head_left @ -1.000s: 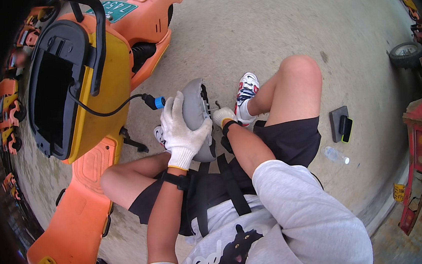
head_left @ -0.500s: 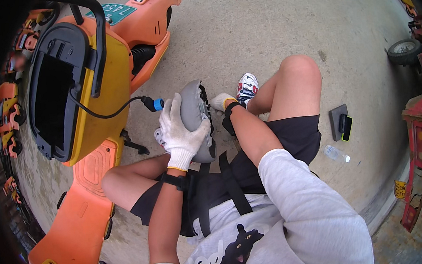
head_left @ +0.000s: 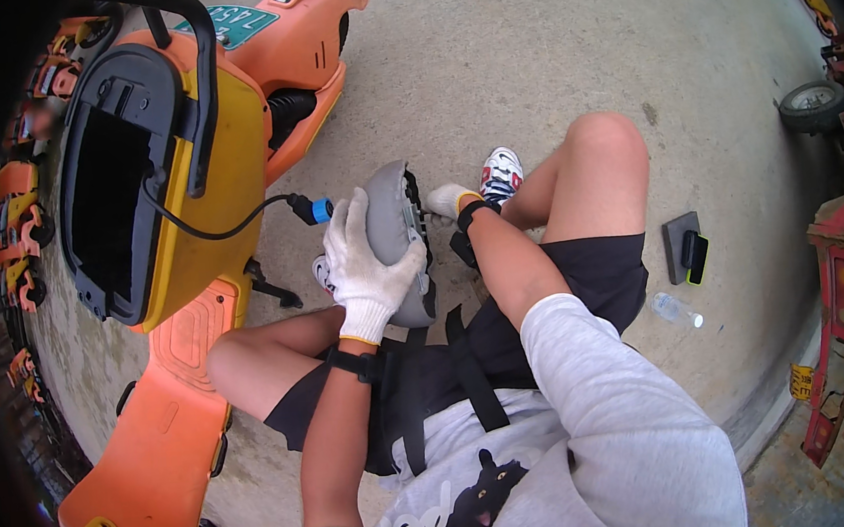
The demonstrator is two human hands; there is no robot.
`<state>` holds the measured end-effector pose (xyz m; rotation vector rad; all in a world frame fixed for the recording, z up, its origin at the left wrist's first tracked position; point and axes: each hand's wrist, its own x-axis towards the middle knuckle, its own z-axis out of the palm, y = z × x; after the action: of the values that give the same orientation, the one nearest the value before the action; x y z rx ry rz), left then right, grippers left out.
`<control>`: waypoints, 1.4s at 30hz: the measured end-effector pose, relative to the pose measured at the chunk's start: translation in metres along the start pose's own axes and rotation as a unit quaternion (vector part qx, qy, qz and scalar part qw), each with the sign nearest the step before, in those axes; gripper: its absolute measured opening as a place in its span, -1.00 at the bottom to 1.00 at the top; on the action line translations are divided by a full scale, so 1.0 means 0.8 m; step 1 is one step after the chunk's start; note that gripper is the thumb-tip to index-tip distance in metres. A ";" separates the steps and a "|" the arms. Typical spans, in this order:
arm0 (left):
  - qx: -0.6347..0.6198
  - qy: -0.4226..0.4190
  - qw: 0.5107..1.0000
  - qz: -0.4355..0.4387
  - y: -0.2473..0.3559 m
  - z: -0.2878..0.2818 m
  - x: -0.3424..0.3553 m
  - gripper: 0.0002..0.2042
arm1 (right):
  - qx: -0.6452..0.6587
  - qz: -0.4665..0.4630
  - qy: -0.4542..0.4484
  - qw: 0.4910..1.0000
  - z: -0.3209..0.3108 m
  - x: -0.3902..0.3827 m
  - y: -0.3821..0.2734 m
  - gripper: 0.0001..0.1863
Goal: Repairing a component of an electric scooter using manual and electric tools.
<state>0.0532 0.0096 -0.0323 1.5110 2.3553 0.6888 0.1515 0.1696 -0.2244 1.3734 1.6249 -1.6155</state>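
Observation:
A grey padded scooter seat (head_left: 387, 216) is propped on its edge between my legs, its dark underside with a metal bracket turned to the right. My left hand (head_left: 367, 276), in a white knit glove, grips the seat's grey cover from the left, thumb over the near edge. At the underside is my gloved right hand (head_left: 449, 202), its fingers curled together close to the bracket. Whatever they pinch is too small to make out. Just left of the seat hangs a black cable with a blue-ringed plug (head_left: 321, 211), close to my left fingertips.
An orange and yellow scooter (head_left: 218, 111) stands at my left; its dark open compartment (head_left: 106, 206) has the cable coming out. On the concrete at right lie a grey block (head_left: 680, 241), a phone-like black device (head_left: 697, 259) and a clear bottle (head_left: 675, 310). Red metal framework (head_left: 838, 277) borders the far right.
The whole picture has shifted slightly. Both hands and the seat keep nearly the same pose.

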 end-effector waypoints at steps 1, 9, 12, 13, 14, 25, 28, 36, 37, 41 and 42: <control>-0.001 -0.001 1.000 0.002 0.003 0.002 0.002 -0.08 | -0.027 -0.028 0.011 0.999 -0.004 0.002 0.002 -0.72; 0.009 -0.013 0.999 -0.031 0.002 -0.006 0.002 -0.09 | -0.006 -0.014 -0.003 1.000 0.030 -0.001 -0.021 -0.57; -0.003 -0.014 1.000 -0.021 0.007 -0.005 0.007 -0.09 | 0.018 -0.006 -0.025 1.000 0.040 0.022 0.009 -0.51; -0.002 -0.015 1.000 -0.022 0.004 -0.004 0.006 -0.09 | 0.018 -0.006 -0.027 0.999 0.049 0.030 0.014 -0.51; 0.005 -0.013 1.000 -0.027 -0.003 -0.006 0.003 -0.09 | -0.067 -0.027 -0.043 0.996 0.064 0.032 0.015 -0.49; 0.021 -0.001 1.000 -0.008 -0.012 -0.007 -0.005 -0.07 | -0.041 0.062 0.112 0.991 0.099 -0.019 0.007 -0.54; 0.009 0.003 1.000 0.018 0.002 0.001 0.003 -0.06 | -0.049 0.072 0.202 0.975 0.088 -0.033 0.030 -0.58; 0.003 -0.004 1.000 -0.008 -0.007 -0.005 -0.002 -0.08 | 0.030 0.068 0.255 0.964 0.066 -0.040 0.010 -0.60; 0.000 -0.005 1.000 -0.005 -0.004 -0.002 -0.001 -0.08 | 0.031 0.071 0.259 0.963 0.057 -0.030 0.012 -0.60; 0.000 -0.012 1.000 -0.005 0.003 0.000 0.003 -0.08 | 0.001 0.048 0.142 0.989 0.009 0.007 0.009 -0.51; -0.007 -0.014 1.000 0.003 0.008 0.003 0.006 -0.08 | -0.069 0.020 0.080 0.994 -0.010 0.017 0.014 -0.50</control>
<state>0.0576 0.0171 -0.0309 1.5126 2.3214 0.6799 0.1583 0.1788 -0.2395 1.4836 1.7535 -1.3737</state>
